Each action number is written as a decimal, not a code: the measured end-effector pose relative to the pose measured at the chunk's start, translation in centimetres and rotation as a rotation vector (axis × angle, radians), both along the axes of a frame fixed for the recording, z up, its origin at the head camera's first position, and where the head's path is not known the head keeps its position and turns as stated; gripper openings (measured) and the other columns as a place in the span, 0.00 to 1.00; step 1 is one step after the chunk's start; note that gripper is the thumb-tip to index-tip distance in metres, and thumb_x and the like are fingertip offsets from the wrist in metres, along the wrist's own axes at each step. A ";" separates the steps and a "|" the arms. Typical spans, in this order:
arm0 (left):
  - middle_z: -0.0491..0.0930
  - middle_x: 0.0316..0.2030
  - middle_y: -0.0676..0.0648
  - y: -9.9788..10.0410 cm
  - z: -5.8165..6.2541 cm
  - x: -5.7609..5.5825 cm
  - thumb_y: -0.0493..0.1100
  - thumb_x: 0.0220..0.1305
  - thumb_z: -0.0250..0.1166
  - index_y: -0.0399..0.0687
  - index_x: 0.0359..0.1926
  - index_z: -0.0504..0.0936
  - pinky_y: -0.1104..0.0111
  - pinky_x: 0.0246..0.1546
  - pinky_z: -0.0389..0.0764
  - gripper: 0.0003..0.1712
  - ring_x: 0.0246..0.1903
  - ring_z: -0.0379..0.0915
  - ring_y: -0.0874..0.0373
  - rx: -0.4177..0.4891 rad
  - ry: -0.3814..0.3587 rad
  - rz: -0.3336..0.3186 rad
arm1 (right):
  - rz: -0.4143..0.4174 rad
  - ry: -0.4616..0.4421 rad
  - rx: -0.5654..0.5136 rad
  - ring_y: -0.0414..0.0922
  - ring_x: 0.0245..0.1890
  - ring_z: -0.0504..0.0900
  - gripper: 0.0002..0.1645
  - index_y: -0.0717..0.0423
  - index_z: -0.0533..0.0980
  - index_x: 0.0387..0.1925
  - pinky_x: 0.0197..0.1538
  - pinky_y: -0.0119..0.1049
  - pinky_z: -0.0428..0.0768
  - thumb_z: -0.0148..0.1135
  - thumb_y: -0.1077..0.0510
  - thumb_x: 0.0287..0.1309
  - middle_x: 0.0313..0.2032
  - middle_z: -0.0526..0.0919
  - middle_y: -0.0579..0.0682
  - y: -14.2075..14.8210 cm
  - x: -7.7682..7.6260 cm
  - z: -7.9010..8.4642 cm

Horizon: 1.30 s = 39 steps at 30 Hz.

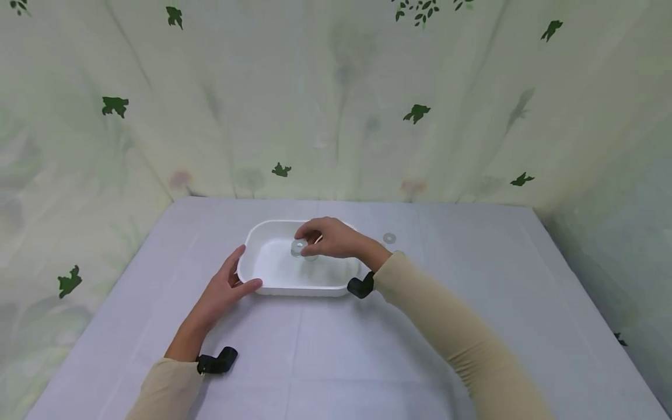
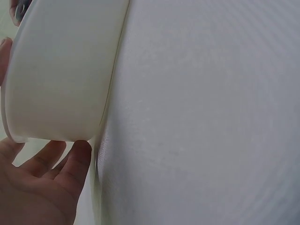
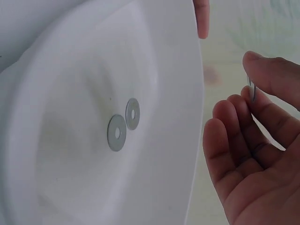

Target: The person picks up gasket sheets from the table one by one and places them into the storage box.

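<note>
In the head view a white plastic tub (image 1: 294, 290) with rounded corners stands on the table. My left hand (image 1: 226, 291) holds its left end, thumb at the front rim and fingers against the outer side, as the left wrist view also shows on the tub's wall (image 2: 61, 79). Over the tub, my right hand (image 1: 333, 238) pinches a flat metal washer (image 3: 252, 89) between thumb and index finger, seen edge-on in the right wrist view. Two more washers, one nearer (image 3: 116, 133) and one beside it (image 3: 133, 114), lie on the tub's floor.
Behind and right of the tub, another washer (image 1: 389, 238) lies on the white tablecloth (image 1: 336, 350). A pale curtain (image 1: 315, 105) with green leaf prints hangs behind the table's far edge and along the sides.
</note>
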<state>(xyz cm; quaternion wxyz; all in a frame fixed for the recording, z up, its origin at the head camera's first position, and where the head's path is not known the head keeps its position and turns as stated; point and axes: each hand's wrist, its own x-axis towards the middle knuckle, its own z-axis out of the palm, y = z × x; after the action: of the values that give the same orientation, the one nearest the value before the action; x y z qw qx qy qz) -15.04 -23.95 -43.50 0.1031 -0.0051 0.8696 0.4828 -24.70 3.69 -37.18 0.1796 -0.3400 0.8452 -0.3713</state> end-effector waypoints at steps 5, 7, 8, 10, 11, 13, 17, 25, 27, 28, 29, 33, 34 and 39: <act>0.45 0.79 0.39 0.0 -0.2 0.3 0.57 0.63 0.68 0.58 0.80 0.37 0.56 0.63 0.71 0.59 0.72 0.61 0.37 -0.004 0.001 -0.002 | -0.007 -0.014 0.016 0.41 0.47 0.80 0.21 0.53 0.80 0.55 0.54 0.29 0.78 0.68 0.57 0.60 0.51 0.84 0.48 -0.6 0.3 -0.6; 0.46 0.79 0.38 -0.1 -0.1 0.3 0.57 0.63 0.68 0.57 0.80 0.36 0.63 0.60 0.73 0.59 0.71 0.61 0.36 -0.014 -0.001 -0.003 | -0.009 -0.015 0.023 0.40 0.47 0.80 0.20 0.52 0.80 0.54 0.53 0.28 0.78 0.69 0.57 0.59 0.51 0.84 0.47 -0.8 0.3 -0.8; 0.46 0.79 0.37 -0.2 -0.1 0.3 0.57 0.63 0.68 0.56 0.80 0.36 0.68 0.58 0.74 0.59 0.71 0.61 0.36 -0.015 -0.004 -0.002 | -0.007 -0.015 0.026 0.40 0.47 0.80 0.20 0.52 0.80 0.54 0.53 0.28 0.77 0.69 0.57 0.59 0.51 0.84 0.47 -0.8 0.3 -0.8; 0.47 0.78 0.37 -0.3 0.0 0.4 0.55 0.63 0.68 0.55 0.80 0.36 0.77 0.53 0.73 0.59 0.71 0.60 0.36 -0.011 -0.007 0.001 | 0.004 -0.011 0.028 0.41 0.47 0.80 0.20 0.52 0.80 0.54 0.54 0.28 0.77 0.69 0.57 0.59 0.52 0.84 0.48 -0.9 0.4 -1.0; 0.47 0.78 0.37 -0.3 0.0 0.4 0.54 0.63 0.68 0.55 0.80 0.36 0.80 0.50 0.71 0.59 0.71 0.60 0.36 -0.006 -0.008 0.003 | 0.010 -0.008 0.027 0.41 0.48 0.80 0.21 0.53 0.80 0.54 0.54 0.28 0.77 0.69 0.57 0.59 0.52 0.84 0.49 -1.0 0.4 -1.1; 0.47 0.78 0.37 -0.4 -0.1 0.4 0.52 0.64 0.68 0.55 0.80 0.36 0.85 0.47 0.69 0.58 0.71 0.60 0.36 0.010 -0.008 0.005 | 0.018 0.001 0.029 0.41 0.48 0.80 0.21 0.53 0.80 0.54 0.54 0.28 0.77 0.69 0.57 0.59 0.52 0.84 0.49 -1.0 0.4 -1.2; 0.47 0.78 0.37 -0.3 -0.4 0.3 0.51 0.64 0.68 0.54 0.80 0.36 0.87 0.45 0.67 0.58 0.71 0.60 0.36 0.037 -0.013 -0.007 | 0.030 0.010 0.030 0.40 0.47 0.80 0.20 0.52 0.81 0.54 0.54 0.27 0.76 0.69 0.57 0.59 0.51 0.84 0.48 -1.1 0.5 -1.4; 0.47 0.78 0.36 -0.2 -0.4 0.4 0.50 0.65 0.67 0.54 0.80 0.36 0.87 0.45 0.69 0.57 0.71 0.60 0.35 0.041 -0.007 -0.007 | 0.088 0.038 -0.011 0.41 0.48 0.82 0.20 0.54 0.81 0.54 0.54 0.25 0.76 0.69 0.58 0.59 0.52 0.84 0.48 -1.9 0.5 -1.2; 0.47 0.78 0.36 -0.1 -0.3 0.3 0.51 0.65 0.67 0.55 0.80 0.36 0.86 0.45 0.69 0.57 0.71 0.61 0.35 0.035 -0.008 -0.009 | 0.087 0.035 -0.016 0.40 0.48 0.82 0.20 0.54 0.80 0.54 0.54 0.25 0.76 0.69 0.58 0.59 0.52 0.84 0.48 -2.0 0.5 -1.2; 0.47 0.78 0.36 -0.1 -0.2 0.2 0.51 0.65 0.67 0.55 0.80 0.36 0.86 0.45 0.69 0.57 0.71 0.62 0.36 0.031 -0.009 -0.010 | 0.086 0.033 -0.017 0.40 0.48 0.82 0.20 0.54 0.80 0.54 0.54 0.25 0.76 0.69 0.58 0.59 0.52 0.84 0.48 -2.0 0.5 -1.2; 0.47 0.78 0.37 -0.1 -0.2 0.1 0.51 0.65 0.67 0.55 0.80 0.36 0.86 0.46 0.69 0.57 0.71 0.62 0.36 0.031 -0.010 -0.008 | 0.083 0.029 -0.017 0.40 0.48 0.82 0.20 0.54 0.80 0.54 0.53 0.24 0.76 0.69 0.58 0.59 0.52 0.84 0.48 -1.9 0.4 -1.1; 0.47 0.79 0.38 -0.1 -0.3 0.0 0.51 0.65 0.68 0.55 0.80 0.36 0.87 0.45 0.68 0.57 0.71 0.62 0.36 0.039 -0.013 -0.013 | 0.061 0.004 -0.011 0.41 0.49 0.82 0.22 0.54 0.79 0.55 0.54 0.26 0.76 0.69 0.57 0.59 0.53 0.83 0.49 -1.8 0.5 -1.1; 0.47 0.79 0.38 -0.1 -0.3 -0.1 0.51 0.65 0.68 0.55 0.80 0.36 0.87 0.45 0.68 0.58 0.71 0.61 0.36 0.039 -0.013 -0.013 | 0.054 -0.005 -0.006 0.41 0.49 0.82 0.24 0.54 0.78 0.57 0.55 0.27 0.77 0.69 0.57 0.59 0.55 0.82 0.50 -1.8 0.5 -1.1; 0.47 0.78 0.37 0.2 -0.1 -0.1 0.52 0.64 0.68 0.56 0.80 0.36 0.84 0.47 0.69 0.58 0.71 0.61 0.36 0.026 -0.015 -0.013 | -0.012 -0.036 0.047 0.46 0.55 0.81 0.34 0.55 0.69 0.68 0.58 0.37 0.77 0.67 0.56 0.61 0.63 0.75 0.56 -1.3 0.3 -0.9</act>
<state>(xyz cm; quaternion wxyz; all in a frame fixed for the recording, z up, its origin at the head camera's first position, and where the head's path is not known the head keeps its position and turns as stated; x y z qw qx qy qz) -15.16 -23.74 -43.58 0.1129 -0.0017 0.8624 0.4934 -24.43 2.36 -38.07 0.2005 -0.3236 0.8524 -0.3584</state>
